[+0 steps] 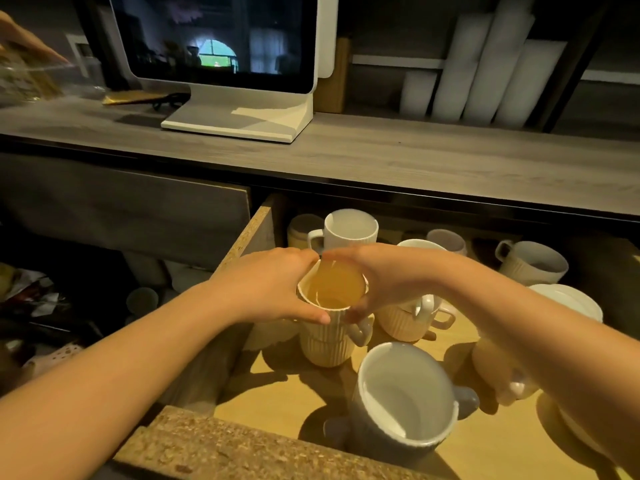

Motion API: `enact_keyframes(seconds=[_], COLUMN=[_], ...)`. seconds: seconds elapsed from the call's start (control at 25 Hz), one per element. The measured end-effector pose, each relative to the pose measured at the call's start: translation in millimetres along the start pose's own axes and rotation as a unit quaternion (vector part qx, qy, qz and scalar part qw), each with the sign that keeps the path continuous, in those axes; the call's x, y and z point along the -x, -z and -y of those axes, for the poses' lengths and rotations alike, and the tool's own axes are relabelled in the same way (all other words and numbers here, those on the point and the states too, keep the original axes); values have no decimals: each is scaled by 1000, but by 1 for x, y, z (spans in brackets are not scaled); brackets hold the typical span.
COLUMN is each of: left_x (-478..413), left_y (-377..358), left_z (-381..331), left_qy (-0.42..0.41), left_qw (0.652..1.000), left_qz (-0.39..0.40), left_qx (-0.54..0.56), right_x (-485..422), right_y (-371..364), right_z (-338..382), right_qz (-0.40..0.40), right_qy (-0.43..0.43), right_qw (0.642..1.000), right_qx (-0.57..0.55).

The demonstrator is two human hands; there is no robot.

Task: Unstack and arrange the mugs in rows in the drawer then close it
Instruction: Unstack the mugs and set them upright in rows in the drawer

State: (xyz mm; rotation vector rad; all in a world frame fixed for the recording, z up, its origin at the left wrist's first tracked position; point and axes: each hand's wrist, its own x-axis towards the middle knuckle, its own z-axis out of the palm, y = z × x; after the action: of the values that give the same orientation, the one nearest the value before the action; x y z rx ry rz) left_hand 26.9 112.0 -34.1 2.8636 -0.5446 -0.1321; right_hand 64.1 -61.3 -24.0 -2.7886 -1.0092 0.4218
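Note:
An open wooden drawer (263, 382) holds several ribbed mugs. In its middle stands a stack of cream mugs (327, 344). My left hand (266, 289) grips the rim of the top mug from the left, and my right hand (388, 278) grips the same rim from the right. A grey mug (405, 403) with a white inside stands near the front. Another cream stack (401, 323) is just right of my hands. Behind them stand a white mug (349, 230) and a beige mug (533, 263) at the back right.
White plates (571, 303) sit at the drawer's right side under my right forearm. A grey counter (381, 157) above the drawer carries a monitor (221, 39) and white rolls (485, 64). Another person's hand (24, 39) holds a clear container at the far left.

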Motion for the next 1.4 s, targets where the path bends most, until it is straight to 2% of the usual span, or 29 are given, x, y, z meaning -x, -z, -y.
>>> enact_keyframes(seconds=[0.2, 0.44, 0.6, 0.8, 1.04, 1.4], left_x=[2, 21, 38, 50, 45, 43], left_y=[6, 45, 57, 43, 13, -9], left_z=[-1, 0, 15, 27, 44, 47], left_qy=[-7, -26, -26, -21, -45, -97], left_qw=[1000, 999, 996, 985, 973, 940], left_qz=[15, 20, 78, 168, 194, 192], left_qx=[3, -7, -32, -42, -119, -265], right_x=[3, 14, 12, 1, -12, -24], right_y=[-2, 15, 9, -8, -33, -61], right_z=[2, 31, 58, 84, 97, 102], right_qz=[-51, -106, -82, -23, 22, 54], right_qy=[4, 21, 42, 31, 12, -1], right_qw=[998, 993, 995, 994, 990, 995], right_qx=[-25, -46, -25, 103, 136, 83])
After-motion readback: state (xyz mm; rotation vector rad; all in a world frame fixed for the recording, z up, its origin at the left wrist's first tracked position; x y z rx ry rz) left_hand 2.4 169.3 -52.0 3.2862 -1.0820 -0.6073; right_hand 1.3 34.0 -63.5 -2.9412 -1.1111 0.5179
